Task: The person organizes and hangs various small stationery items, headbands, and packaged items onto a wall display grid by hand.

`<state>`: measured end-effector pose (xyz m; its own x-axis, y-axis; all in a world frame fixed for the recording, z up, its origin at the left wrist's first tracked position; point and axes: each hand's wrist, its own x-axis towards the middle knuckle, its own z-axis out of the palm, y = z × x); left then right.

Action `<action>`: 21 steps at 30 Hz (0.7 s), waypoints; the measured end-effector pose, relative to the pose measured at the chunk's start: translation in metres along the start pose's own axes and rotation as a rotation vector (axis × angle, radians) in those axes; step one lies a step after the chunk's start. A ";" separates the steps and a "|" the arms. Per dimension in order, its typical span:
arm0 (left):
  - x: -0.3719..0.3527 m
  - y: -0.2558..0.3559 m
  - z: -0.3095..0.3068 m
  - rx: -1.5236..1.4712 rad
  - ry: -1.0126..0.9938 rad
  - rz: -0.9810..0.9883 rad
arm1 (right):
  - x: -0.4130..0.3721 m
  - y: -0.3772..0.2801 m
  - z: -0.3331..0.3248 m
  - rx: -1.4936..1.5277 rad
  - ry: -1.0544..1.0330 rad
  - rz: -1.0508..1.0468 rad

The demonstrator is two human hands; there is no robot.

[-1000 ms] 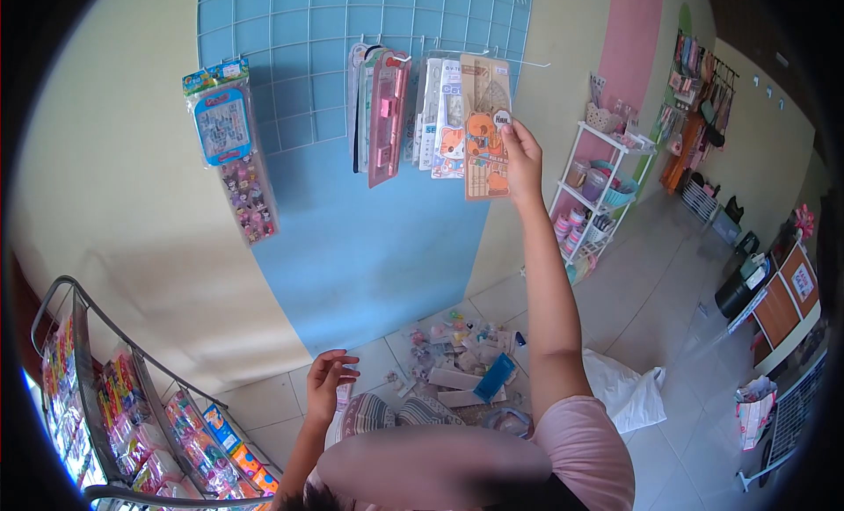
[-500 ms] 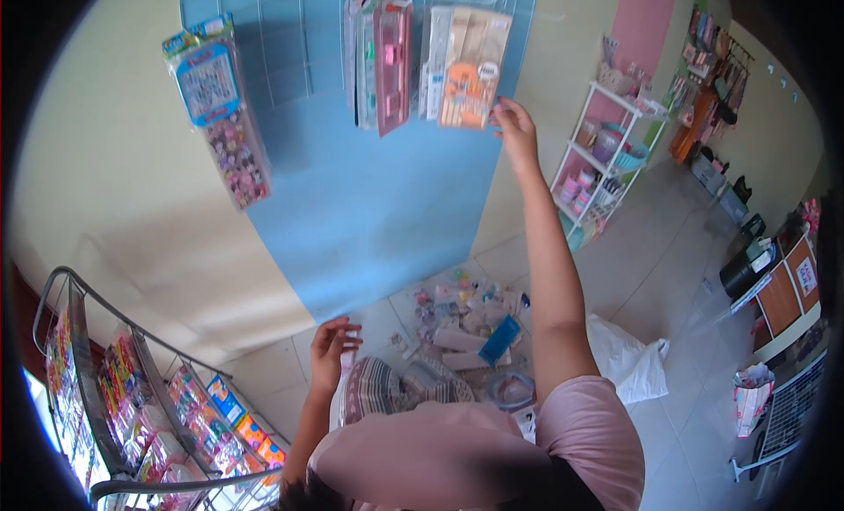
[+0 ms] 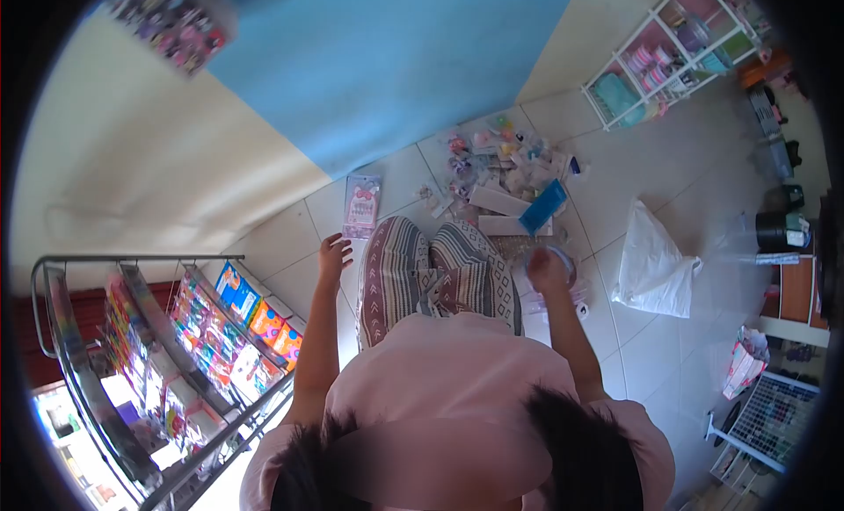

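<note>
My left hand (image 3: 334, 254) hangs beside my left knee with its fingers apart and nothing in them. Just beyond it, a pink flat package (image 3: 361, 205) lies on the tiles. My right hand (image 3: 549, 272), smeared by motion, is low by my right knee and overlaps a round bluish clear item (image 3: 570, 263). Ahead of that hand lie a blue flat pack (image 3: 542, 207) and a long white pack (image 3: 499, 200). Behind them spreads a pile of small plastic-wrapped goods (image 3: 501, 155).
A white plastic bag (image 3: 655, 265) rests on the floor at right. On the left stands a wire rack (image 3: 158, 258) of colourful packets. A white shelf (image 3: 646, 94) is at upper right. One packet of small figures (image 3: 171, 28) hangs on the wall at upper left.
My view has tipped down from the hanging packages to the floor. My right hand has dropped from the packages on the wall to beside my knee. The left stays low at my left.
</note>
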<state>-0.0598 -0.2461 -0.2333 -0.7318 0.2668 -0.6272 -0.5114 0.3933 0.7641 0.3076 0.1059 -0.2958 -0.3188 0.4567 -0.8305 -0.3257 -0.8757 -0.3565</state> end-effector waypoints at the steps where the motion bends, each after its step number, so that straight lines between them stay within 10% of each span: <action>1: 0.012 -0.007 0.001 0.052 -0.005 -0.050 | -0.005 0.014 -0.022 -0.175 0.011 -0.027; 4: 0.052 -0.021 0.009 0.265 -0.003 -0.104 | -0.028 0.051 -0.027 -0.475 0.337 -0.091; 11: 0.148 -0.055 0.016 0.700 -0.005 -0.038 | -0.007 0.080 -0.066 -1.146 0.215 -0.218; 21: 0.168 -0.022 0.036 0.963 -0.167 0.383 | 0.004 0.115 -0.036 -1.188 0.505 -0.460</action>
<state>-0.1554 -0.1779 -0.3614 -0.6599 0.6106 -0.4377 0.3692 0.7710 0.5189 0.3008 0.0013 -0.3555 0.0494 0.8578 -0.5116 0.7211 -0.3851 -0.5760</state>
